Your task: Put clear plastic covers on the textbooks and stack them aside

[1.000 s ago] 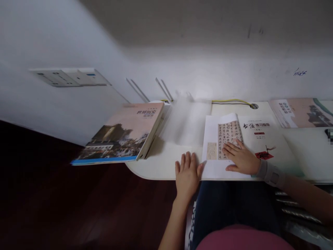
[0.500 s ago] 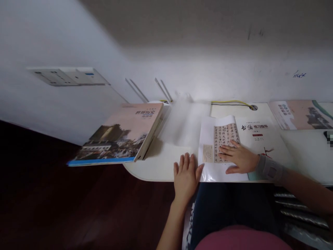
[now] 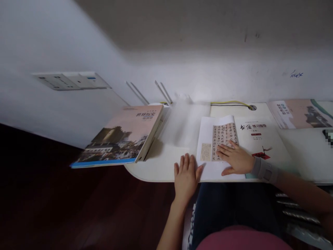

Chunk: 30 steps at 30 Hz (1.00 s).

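A white calligraphy workbook (image 3: 257, 137) lies on the white desk (image 3: 161, 165) in front of me, its cover printed with columns of brush characters. My right hand (image 3: 235, 159) rests flat on the workbook's left part, fingers stretched out, a grey band on the wrist. My left hand (image 3: 186, 173) lies flat on the desk's front edge just left of the workbook, fingers together and extended, its thumb touching the workbook's left border. Neither hand holds anything.
A thick history textbook (image 3: 122, 137) overhangs the desk's left end. Another book (image 3: 301, 113) lies at the far right by the wall. A yellow and black cable (image 3: 229, 102) runs along the back edge. A switch plate (image 3: 71, 80) sits on the left wall.
The workbook and my right hand have slid a little to the left, toward my left hand. My left hand has stayed put.
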{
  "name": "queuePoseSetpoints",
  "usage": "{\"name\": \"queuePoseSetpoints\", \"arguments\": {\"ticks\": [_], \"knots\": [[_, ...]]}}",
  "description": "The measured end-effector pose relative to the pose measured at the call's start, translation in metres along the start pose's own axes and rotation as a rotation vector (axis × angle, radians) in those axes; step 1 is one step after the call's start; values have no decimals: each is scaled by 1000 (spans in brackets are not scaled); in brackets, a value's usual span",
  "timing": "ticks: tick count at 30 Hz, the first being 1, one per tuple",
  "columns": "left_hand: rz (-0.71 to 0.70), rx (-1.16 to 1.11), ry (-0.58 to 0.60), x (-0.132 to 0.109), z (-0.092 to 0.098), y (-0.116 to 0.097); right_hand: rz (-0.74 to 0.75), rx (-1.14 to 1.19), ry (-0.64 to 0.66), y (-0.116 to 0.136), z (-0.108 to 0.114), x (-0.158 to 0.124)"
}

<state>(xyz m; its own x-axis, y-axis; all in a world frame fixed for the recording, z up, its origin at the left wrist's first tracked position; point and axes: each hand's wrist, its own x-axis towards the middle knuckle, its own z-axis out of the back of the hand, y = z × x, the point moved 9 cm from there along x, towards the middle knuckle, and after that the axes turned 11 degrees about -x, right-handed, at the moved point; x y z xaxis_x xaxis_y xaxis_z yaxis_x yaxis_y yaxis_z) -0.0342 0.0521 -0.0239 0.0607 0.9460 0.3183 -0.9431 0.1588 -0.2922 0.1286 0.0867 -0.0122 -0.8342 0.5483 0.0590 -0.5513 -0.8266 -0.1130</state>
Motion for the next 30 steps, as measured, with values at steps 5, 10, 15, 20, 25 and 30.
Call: {"name": "queuePoseSetpoints", "arguments": {"ticks": [5,10,15,20,25,30], "knots": [[0,-4,-11,0,1,0,-91,80,-77,-16,2,-2],[6,-29,-14,0,1,0,-456,178,-235,-72,-6,-31],[24,-80,-19,-3,-2,7,-408,56,-151,-66,-17,-32],[20,-152,-21,-5,-1,10,-383,-10,-98,-58,-17,-27],[20,-168,-13,-5,0,9,-417,-10,-98,-61,-18,-28],[38,-197,-29,-5,2,11,-398,-21,-79,-60,-18,-28]]}}
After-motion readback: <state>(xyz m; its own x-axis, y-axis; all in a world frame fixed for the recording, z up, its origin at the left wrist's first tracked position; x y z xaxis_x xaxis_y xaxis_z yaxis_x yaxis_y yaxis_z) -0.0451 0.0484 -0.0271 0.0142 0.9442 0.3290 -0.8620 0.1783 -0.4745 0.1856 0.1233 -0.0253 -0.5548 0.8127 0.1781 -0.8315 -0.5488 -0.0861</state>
